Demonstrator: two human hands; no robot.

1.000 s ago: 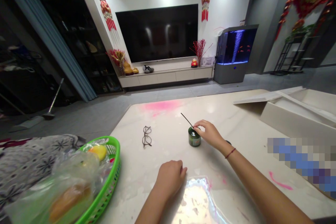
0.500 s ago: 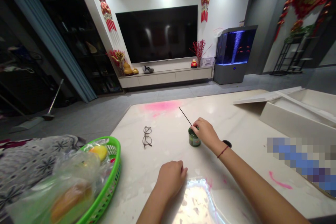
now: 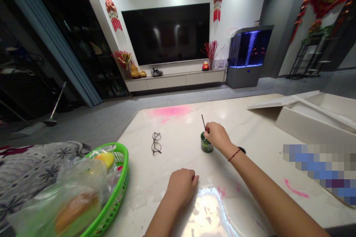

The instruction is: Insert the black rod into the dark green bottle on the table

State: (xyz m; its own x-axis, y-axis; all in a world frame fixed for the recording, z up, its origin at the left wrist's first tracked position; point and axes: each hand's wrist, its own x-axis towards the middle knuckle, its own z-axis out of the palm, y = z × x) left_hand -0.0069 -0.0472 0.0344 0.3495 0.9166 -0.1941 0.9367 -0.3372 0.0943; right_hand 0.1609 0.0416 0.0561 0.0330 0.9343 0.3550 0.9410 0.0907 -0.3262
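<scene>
My right hand (image 3: 218,136) pinches a thin dark stick (image 3: 203,121) over the mouth of a small green jar (image 3: 206,144). The stick's upper end slants up to the left; its lower end is hidden by my fingers and the jar. Behind my right wrist, a round black lid (image 3: 242,150) lies partly covered on the table. My left hand (image 3: 182,185) rests on the tabletop in a loose fist, and nothing shows in it. Beside it lies a shiny clear plastic sheet (image 3: 207,211), close to my left forearm.
Folded eyeglasses (image 3: 156,143) lie left of the jar on the white table (image 3: 178,140). A green basket (image 3: 124,177) with bagged items stands at the left. An open white box (image 3: 308,126) sits at the right, behind a blurred-out patch. Pink stains (image 3: 171,110) mark the tabletop.
The stick has swung from a strong leftward slant to nearly upright, and less of it shows above my fingers. My right hand has shifted slightly; my left hand stays put.
</scene>
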